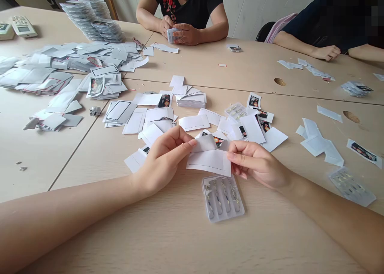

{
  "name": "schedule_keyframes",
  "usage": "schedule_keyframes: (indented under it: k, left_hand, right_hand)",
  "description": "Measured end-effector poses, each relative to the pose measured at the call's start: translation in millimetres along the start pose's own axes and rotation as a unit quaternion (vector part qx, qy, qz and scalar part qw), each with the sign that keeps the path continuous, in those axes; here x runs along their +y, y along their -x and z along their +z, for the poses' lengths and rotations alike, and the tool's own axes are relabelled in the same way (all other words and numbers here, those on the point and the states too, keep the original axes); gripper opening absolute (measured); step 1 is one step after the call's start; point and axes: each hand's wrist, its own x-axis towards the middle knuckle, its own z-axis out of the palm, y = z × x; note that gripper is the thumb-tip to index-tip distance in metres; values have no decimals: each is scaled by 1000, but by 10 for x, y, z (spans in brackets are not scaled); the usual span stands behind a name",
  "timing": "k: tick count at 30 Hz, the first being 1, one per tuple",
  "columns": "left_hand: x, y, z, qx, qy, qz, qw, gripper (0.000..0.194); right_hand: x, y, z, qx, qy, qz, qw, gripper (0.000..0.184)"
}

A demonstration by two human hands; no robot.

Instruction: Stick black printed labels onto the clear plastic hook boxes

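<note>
My left hand [168,158] pinches the upper left part of a white paper label [208,162] between thumb and fingers. The label's upper strip is lifted or folded, and a dark printed patch shows behind it. At the label's right edge, my right hand [258,162] is closed in a pinch on the paper. Just below both hands lies a clear plastic box [223,198] with long compartments. Small metal pieces that look like fishing hooks sit inside it. Loose white labels [157,116] lie beyond my hands, some showing black and red print.
A large heap of labels [75,62] covers the left side, with stacked plastic boxes [90,16] behind. Another clear box [352,186] and paper scraps [321,142] lie right. Across the table, a person [183,10] holds a small box; another person's hand [328,53] rests there.
</note>
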Motion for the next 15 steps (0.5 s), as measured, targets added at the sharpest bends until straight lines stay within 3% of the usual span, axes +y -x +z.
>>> schedule_keyframes:
  k: [6,15]
  left_hand:
    - [-13,-33,2,13,42,-12,999,21]
    - [-21,0,26,34,4,-3,999,22]
  right_hand:
    - [8,3,0,0,13,6,1000,29]
    - [42,31,9,8,24,-5,1000,29]
